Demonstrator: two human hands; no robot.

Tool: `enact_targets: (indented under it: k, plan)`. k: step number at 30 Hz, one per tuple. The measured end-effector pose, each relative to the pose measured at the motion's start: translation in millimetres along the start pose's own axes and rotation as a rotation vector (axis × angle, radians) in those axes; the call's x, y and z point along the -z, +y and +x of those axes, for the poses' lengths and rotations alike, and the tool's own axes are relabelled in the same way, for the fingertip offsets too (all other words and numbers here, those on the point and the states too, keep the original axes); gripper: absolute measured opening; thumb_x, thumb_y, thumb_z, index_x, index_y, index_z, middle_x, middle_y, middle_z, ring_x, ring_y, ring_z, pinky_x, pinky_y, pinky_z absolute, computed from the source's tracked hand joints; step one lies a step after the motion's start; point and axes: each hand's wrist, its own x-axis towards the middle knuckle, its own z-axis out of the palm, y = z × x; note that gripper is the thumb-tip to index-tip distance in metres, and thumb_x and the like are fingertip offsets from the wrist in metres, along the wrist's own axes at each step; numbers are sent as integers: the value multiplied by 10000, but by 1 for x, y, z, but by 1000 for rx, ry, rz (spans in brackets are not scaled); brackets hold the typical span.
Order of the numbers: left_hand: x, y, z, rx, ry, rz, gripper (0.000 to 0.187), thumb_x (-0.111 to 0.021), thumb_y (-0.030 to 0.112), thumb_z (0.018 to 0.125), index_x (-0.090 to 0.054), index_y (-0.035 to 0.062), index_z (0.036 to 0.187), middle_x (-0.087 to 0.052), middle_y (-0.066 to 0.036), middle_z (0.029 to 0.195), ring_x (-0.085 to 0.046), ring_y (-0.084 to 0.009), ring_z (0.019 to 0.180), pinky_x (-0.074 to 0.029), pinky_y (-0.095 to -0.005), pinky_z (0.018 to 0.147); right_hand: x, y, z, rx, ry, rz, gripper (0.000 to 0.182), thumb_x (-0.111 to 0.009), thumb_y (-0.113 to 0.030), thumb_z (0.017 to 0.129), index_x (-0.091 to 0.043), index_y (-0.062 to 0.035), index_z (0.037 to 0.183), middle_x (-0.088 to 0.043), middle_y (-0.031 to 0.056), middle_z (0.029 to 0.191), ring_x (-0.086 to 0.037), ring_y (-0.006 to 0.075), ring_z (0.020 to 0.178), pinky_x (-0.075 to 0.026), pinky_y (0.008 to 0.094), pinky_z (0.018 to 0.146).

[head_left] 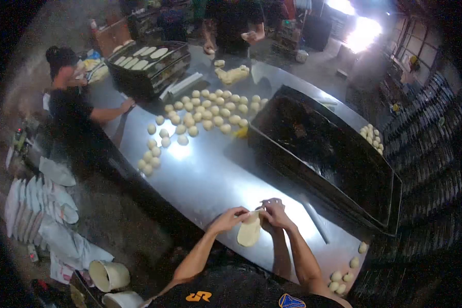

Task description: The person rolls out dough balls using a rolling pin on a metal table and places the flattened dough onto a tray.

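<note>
The flattened dough [249,232] hangs at the bench's [200,174] near edge, its long axis running toward the wearer (rounded end nearest the body), while the left fingers [236,215] and right fingers [268,208] pinch its far end.

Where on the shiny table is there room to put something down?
The biggest bare patch of table is between the big dough-ball bunch and the left hand. A smaller one lies between the grey bar and the few balls at the near corner. It's crowded around that bunch, the black tray and the stacked trays.
</note>
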Motion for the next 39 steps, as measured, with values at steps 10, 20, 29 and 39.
enact_targets:
  k: [10,20,29,39]
  plan:
    - [77,131,65,290,18,-429,333,-630,315,969,-595,59,1178,-634,-38,1067,-596,-138,955,-526,-305,752,97,-80,15,-546,166,1431,387,-517,-309,1028,-584,-5,1258,-631,76,1139,-569,169,1061,-439,319,965]
    - [137,238,274,-6,-206,-41,632,-428,588,997,-682,13,1066,-678,-49,958,-611,-129,848,-465,-253,761,213,-11,166,-484,467,1292,613,-326,-533,1039,-540,13,1215,-602,156,1138,-572,247,1025,-466,414,895]
    - [110,175,300,-212,259,529,644,-484,526,974,-593,-57,1227,-577,-258,1288,-507,-364,1262,-368,-388,1082,168,19,190,-233,991,-479,442,-528,-302,970,-559,80,1190,-546,265,1284,-504,450,1189,-400,497,1025]
    - [29,191,142,-437,110,156,269,-469,161,1020,-635,-13,1142,-641,-107,1119,-588,-213,1070,-447,-338,962,48,-4,-74,-576,893,-571,293,-645,-51,753,-646,-47,1046,-630,141,1038,-581,348,1008,-477,448,906]
